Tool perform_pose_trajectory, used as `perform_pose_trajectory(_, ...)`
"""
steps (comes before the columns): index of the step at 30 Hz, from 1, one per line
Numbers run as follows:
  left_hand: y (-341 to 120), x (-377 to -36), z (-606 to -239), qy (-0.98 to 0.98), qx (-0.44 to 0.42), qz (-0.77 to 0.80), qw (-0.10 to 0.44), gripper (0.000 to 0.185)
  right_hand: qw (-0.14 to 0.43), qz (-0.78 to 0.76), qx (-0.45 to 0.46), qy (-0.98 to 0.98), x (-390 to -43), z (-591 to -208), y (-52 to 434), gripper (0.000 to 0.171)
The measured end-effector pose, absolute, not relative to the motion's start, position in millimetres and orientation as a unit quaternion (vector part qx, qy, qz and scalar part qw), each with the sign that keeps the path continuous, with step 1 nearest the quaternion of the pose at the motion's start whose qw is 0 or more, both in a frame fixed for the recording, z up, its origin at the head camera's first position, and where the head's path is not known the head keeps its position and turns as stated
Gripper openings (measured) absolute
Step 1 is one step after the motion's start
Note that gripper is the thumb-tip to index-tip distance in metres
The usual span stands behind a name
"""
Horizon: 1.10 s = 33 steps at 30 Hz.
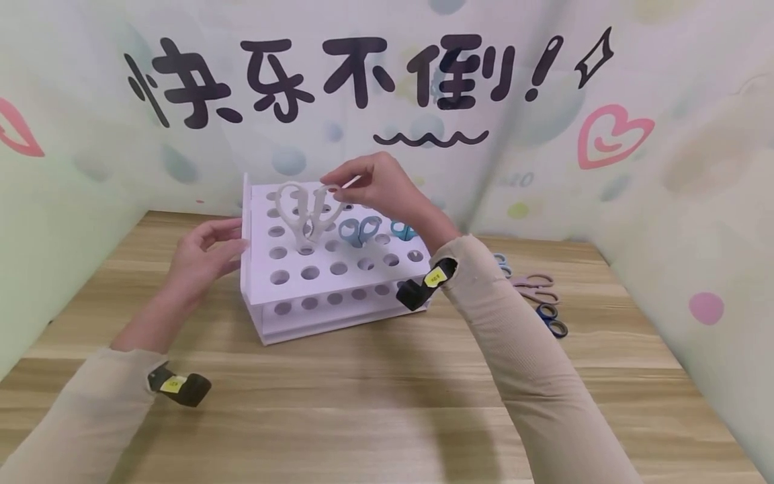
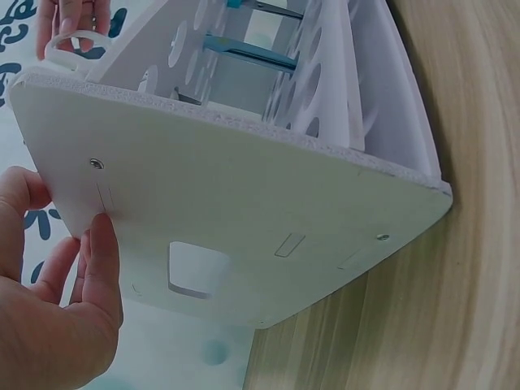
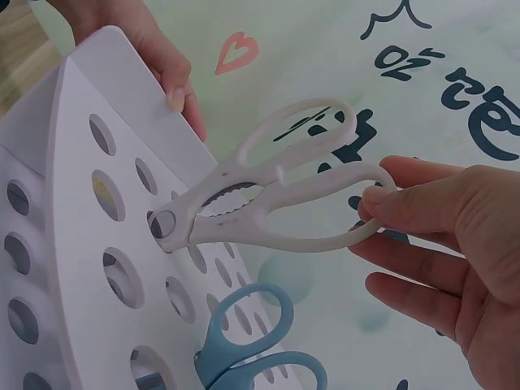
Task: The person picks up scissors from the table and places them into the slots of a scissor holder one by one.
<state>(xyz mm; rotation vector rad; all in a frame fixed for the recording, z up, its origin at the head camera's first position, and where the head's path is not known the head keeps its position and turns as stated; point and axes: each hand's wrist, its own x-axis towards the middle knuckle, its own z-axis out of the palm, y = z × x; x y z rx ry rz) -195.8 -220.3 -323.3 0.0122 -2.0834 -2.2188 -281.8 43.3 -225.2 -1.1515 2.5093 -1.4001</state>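
White scissors (image 1: 307,212) stand upright in a hole of the white rack (image 1: 338,296), blades down, handle loops up. At the rack's left end, the left hand (image 1: 202,259) rests with straight fingers. Further right, the right hand (image 1: 377,185) pinches 1 handle loop.

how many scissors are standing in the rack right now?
3: white scissors in a back-left hole, pinched by the right hand; light-blue scissors mid-rack; teal scissors further right, partly hidden behind the right wrist. More may be hidden.
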Motion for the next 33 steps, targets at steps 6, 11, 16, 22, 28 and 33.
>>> perform_pose_trajectory(6,-220.1,-192.9,-322.1,-0.683,0.003,-0.729,0.05,0.027,0.02,-0.436,-0.374,0.819,-280.5,-218.7,42.9,0.024)
perform_pose_trajectory(11,-219.6,-192.8,-321.9,-0.679,0.0,-0.732,0.054,0.027,0.02,-0.425,-0.373,0.824,-278.8,-215.3,45.0,0.024)
perform_pose_trajectory(16,-219.5,-193.3,-322.2,-0.682,0.001,-0.73,0.053,0.027,0.018,-0.423,-0.369,0.827,-277.2,-211.0,50.0,0.025)
perform_pose_trajectory(22,-218.7,-192.0,-321.6,-0.681,0.002,-0.73,0.053,0.027,0.008,-0.408,-0.37,0.835,-274.4,-203.6,61.2,0.024)
perform_pose_trajectory(28,-217.4,-190.7,-320.7,-0.676,-0.001,-0.735,0.055,0.026,0.004,-0.392,-0.364,0.845,-271.8,-198.6,76.5,0.025)
perform_pose_trajectory(33,-218.0,-191.0,-321.8,-0.681,0.004,-0.73,0.053,0.025,0.001,-0.376,-0.356,0.856,-268.4,-198.5,92.1,0.025)
